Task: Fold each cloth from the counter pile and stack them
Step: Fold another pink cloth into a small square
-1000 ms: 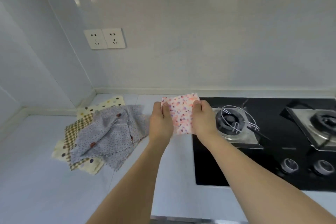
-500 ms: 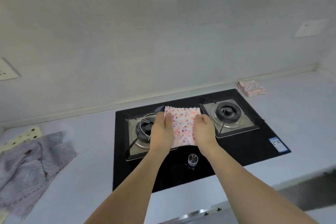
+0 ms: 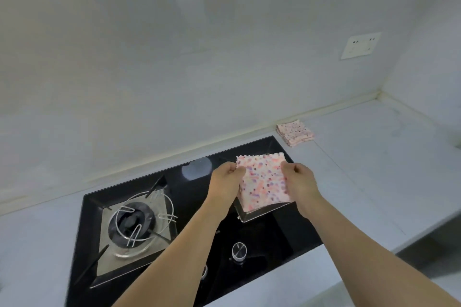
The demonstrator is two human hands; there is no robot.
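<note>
— Hands first: what do they hold?
— Both hold one folded cloth (image 3: 264, 180), pink with red and purple dots. The left hand (image 3: 225, 182) pinches its left edge, fingers curled; the right hand (image 3: 300, 183) pinches the right edge the same way.
— Where is that cloth?
— Held up over the black stove (image 3: 194, 219), in front of the right burner, whose steel tray (image 3: 259, 214) shows beneath it. The left burner (image 3: 134, 225) lies uncovered.
— And the stack?
— A stack of folded cloths (image 3: 294, 132) of like print sits on the table (image 3: 361, 157), near the back wall, just past the stove's far right corner. A wall socket (image 3: 361, 45) is above it.
</note>
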